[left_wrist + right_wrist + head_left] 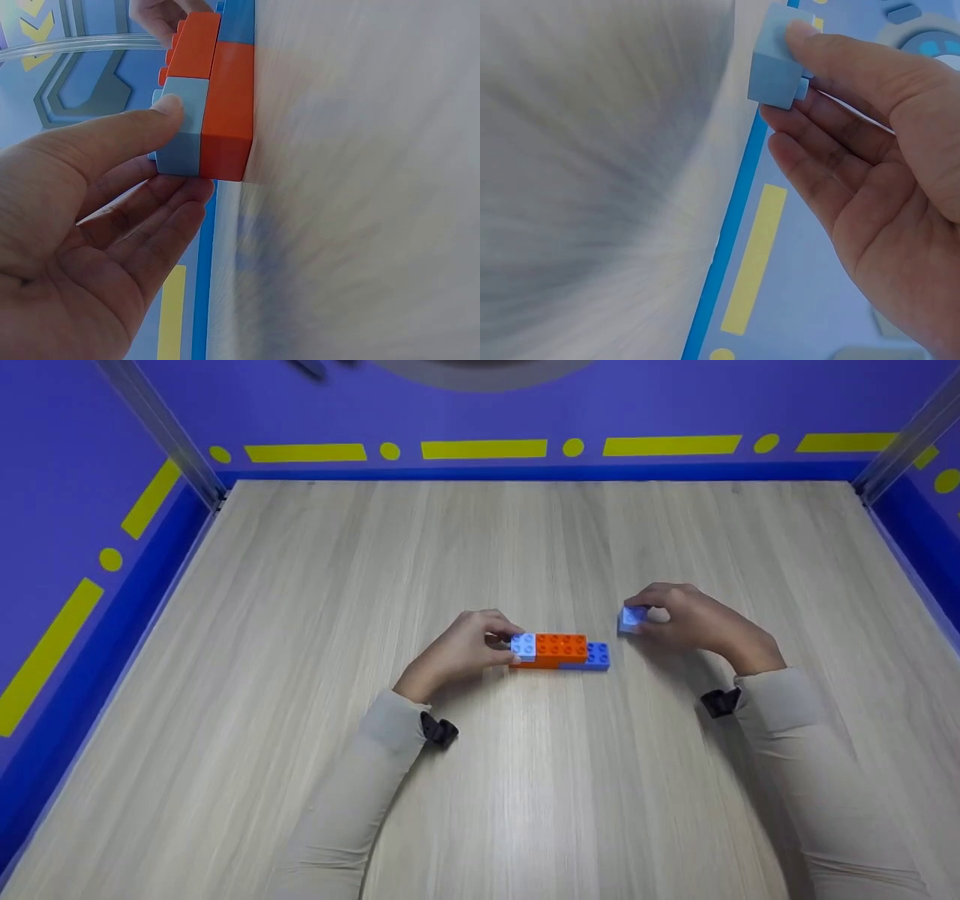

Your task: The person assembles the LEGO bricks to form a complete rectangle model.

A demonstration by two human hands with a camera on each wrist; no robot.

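Note:
A two-layer stack of toy building bricks lies on the table. Its lower layer is an orange brick (229, 112) beside a blue brick (598, 655). On top sit a light blue two-by-two brick (182, 135) at the left end and a longer orange brick (561, 646). My left hand (459, 649) pinches that light blue brick between thumb and fingers. To the right of the stack and apart from it, my right hand (694, 622) holds another small light blue brick (775, 67) between thumb and fingers, with a stud showing on the palm side.
The wood-grain table (420, 547) extends around the bricks. Blue walls with yellow markings (484, 449) border its back and sides, with metal posts (169, 435) at the back corners. Each sleeve cuff carries a small black wrist camera (439, 730).

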